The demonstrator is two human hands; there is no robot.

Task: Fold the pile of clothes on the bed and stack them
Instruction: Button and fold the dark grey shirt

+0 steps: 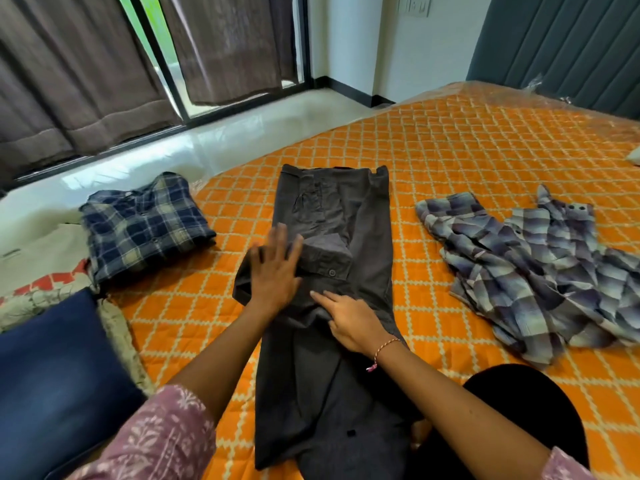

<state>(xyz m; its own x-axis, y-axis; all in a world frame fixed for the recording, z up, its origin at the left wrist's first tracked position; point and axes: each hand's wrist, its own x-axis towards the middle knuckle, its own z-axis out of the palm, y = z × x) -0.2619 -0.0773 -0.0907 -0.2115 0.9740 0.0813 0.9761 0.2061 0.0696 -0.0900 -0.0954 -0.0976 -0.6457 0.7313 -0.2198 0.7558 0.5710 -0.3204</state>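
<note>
1. Nearest the camera, the dark grey trousers [332, 341] are lying lengthwise down the middle of the orange quilted bed [485, 150], one end running toward the person's lap and the other end lying farther up the bed

2. At near left, a dark blue folded garment [59, 386] is resting at the bed's edge; whether it belongs to the finished stack, I cannot tell

3. The left hand [273, 271] is lying flat on the trousers' left edge, fingers straight and spread, pressing the cloth and gripping nothing

4. The right hand [349, 320] is resting on the trousers just beside the left, index finger extended toward a crease; the other fingers are lying low on the cloth, and it appears to be holding nothing

5. A buttoned pocket flap [329, 261] is standing up just beyond both hands, not yet smoothed

6. Farther left, a navy plaid shirt [145, 223] is sitting folded, judged done

7. Farther right, a pale plaid shirt [540, 271] is lying crumpled and unfolded, well apart from the trousers

8. Judgement: one garment is folded, the trousers are being flattened before folding, one shirt is waiting, and stacking is remaining
</note>
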